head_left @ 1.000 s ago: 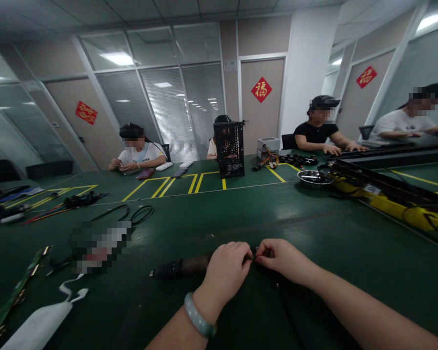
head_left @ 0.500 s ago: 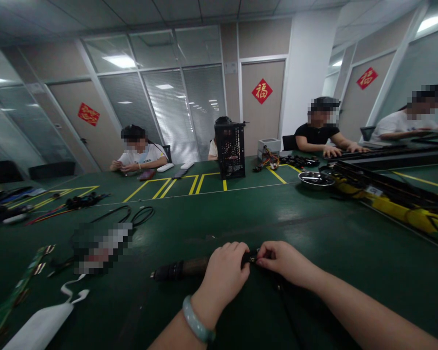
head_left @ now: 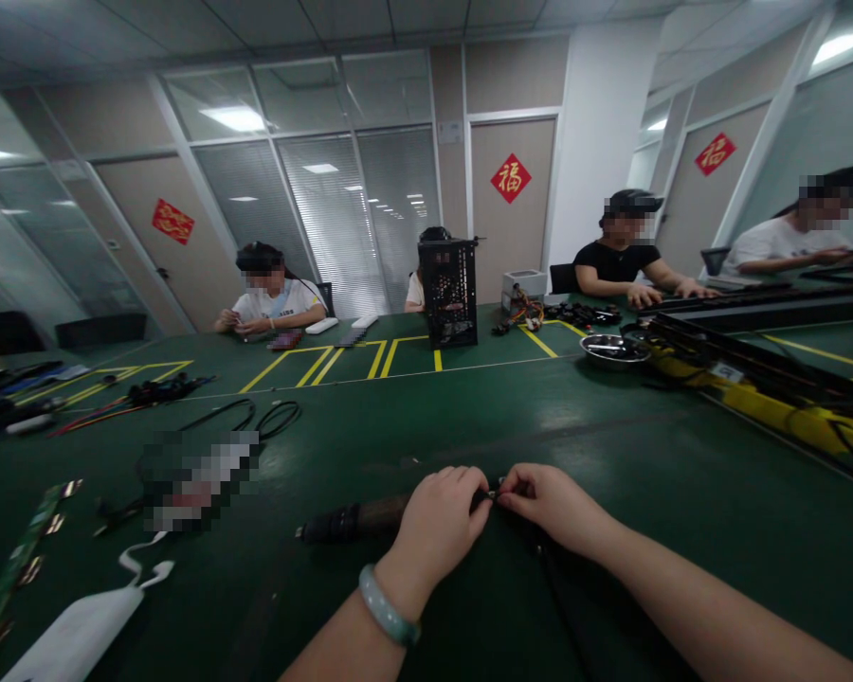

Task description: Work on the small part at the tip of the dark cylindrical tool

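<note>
Two hands: left hand (head_left: 441, 530) and right hand (head_left: 551, 502), fingertips (head_left: 478, 485) pinched narrow on a tiny connector (head_left: 496, 493); sleeved cable (head_left: 348, 523) lies left of the fingers; probably light, flexible, slippery; best held by the connector body.

Dark green workbench (head_left: 583, 455), yellow tape lines (head_left: 313, 365), blackish-brown tube (head_left: 359, 519), seemingly mottled, pale green bangle (head_left: 385, 606)
</note>
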The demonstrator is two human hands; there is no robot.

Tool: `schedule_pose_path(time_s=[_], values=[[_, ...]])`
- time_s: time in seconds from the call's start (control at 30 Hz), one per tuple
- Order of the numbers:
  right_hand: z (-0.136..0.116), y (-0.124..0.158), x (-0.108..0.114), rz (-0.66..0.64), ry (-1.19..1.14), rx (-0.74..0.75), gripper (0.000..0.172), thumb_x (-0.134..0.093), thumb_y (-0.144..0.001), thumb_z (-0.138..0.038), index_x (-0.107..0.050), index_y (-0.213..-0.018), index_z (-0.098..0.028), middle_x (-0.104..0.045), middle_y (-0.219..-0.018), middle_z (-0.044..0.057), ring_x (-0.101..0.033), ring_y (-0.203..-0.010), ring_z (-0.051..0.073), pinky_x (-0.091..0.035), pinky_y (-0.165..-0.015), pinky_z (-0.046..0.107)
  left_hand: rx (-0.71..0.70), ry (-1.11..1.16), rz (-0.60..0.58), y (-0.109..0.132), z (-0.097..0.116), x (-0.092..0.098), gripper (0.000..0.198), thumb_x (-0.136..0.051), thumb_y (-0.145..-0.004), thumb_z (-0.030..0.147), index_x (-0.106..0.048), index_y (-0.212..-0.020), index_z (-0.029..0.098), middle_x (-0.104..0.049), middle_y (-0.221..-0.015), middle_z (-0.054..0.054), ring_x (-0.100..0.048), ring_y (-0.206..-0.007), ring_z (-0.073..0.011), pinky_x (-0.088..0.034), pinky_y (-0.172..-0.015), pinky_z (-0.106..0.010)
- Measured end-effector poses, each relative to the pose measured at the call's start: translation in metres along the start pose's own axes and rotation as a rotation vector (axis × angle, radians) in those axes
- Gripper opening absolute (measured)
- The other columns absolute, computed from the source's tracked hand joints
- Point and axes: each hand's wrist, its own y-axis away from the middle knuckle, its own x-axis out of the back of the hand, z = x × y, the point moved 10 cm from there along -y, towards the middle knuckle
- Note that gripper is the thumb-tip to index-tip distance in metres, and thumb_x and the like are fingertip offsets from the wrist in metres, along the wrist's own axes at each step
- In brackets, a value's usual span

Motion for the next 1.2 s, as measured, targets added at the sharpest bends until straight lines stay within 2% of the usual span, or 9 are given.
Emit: schedule_pose_path(time_s=[0.07,0.23,0.43,0.67,0.87,1.1,1.2], values=[[-0.0021,0.0008,0.0003,0.002,0.008,0.006,0.009,-0.063,-0.084,-0.028,-0.068,-0.086,-0.021,-0.070,-0.080,-0.001,-0.063,-0.072,0.015,-0.042,-0.062,0.022,-0.010,0.008,0.004,0.0001,0.0024,-0.0002,0.005,-0.058,-0.088,0.020,-0.058,-0.093,0.023,-0.061,-0.092,0.000,-0.055,-0.088,-0.0193,-0.042,-0.078,-0.034],[-0.0032,0.0022,-0.0024,-0.007,0.009,0.017,0.008,-0.063,-0.084,-0.027,-0.068,-0.085,-0.021,-0.071,-0.079,-0.002,-0.064,-0.072,0.015,-0.042,-0.062,0.022,-0.008,0.024,0.015,-0.0003,0.0025,-0.0018,0.014,-0.061,-0.086,0.017,-0.058,-0.098,0.024,-0.062,-0.096,0.001,-0.056,-0.090,-0.0192,-0.043,-0.080,-0.034],[-0.0020,0.0017,-0.0046,-0.012,0.026,0.015,0.009,-0.062,-0.083,-0.027,-0.069,-0.086,-0.021,-0.071,-0.079,-0.002,-0.063,-0.072,0.015,-0.041,-0.062,0.022,-0.010,0.018,0.016,-0.0008,0.0011,-0.0046,0.010,-0.061,-0.085,0.016,-0.060,-0.092,0.023,-0.063,-0.095,0.002,-0.057,-0.090,-0.0184,-0.043,-0.081,-0.034],[-0.0085,0.0045,-0.0023,-0.024,0.007,0.031,0.010,-0.061,-0.085,-0.027,-0.069,-0.088,-0.022,-0.071,-0.080,-0.002,-0.064,-0.073,0.015,-0.043,-0.063,0.022,-0.031,0.041,0.024,0.0002,0.0028,-0.0032,0.011,-0.060,-0.086,0.017,-0.061,-0.094,0.025,-0.064,-0.100,0.002,-0.057,-0.094,-0.0181,-0.043,-0.085,-0.034],[-0.0039,0.0041,-0.0012,-0.007,0.020,0.012,0.009,-0.061,-0.084,-0.026,-0.068,-0.085,-0.021,-0.070,-0.078,-0.002,-0.063,-0.070,0.014,-0.042,-0.060,0.022,0.048,0.038,0.046,0.0010,-0.0032,0.0015,0.011,-0.064,-0.084,0.021,-0.059,-0.093,0.023,-0.063,-0.094,0.001,-0.057,-0.089,-0.0197,-0.044,-0.080,-0.036],[-0.0041,0.0019,-0.0009,0.010,0.043,0.039,0.008,-0.060,-0.083,-0.024,-0.068,-0.084,-0.021,-0.069,-0.076,-0.002,-0.061,-0.068,0.013,-0.041,-0.060,0.021,-0.002,0.057,0.035,0.0008,0.0021,-0.0017,0.013,-0.058,-0.085,0.016,-0.061,-0.096,0.024,-0.064,-0.101,0.000,-0.057,-0.094,-0.0198,-0.044,-0.086,-0.037],[-0.0037,0.0016,0.0002,0.021,0.049,0.039,0.008,-0.060,-0.083,-0.024,-0.068,-0.084,-0.021,-0.068,-0.075,-0.003,-0.060,-0.066,0.013,-0.040,-0.058,0.021,0.019,0.062,0.048,0.0010,-0.0006,-0.0015,0.017,-0.059,-0.085,0.017,-0.060,-0.100,0.024,-0.063,-0.102,-0.001,-0.057,-0.095,-0.0205,-0.045,-0.085,-0.039]])
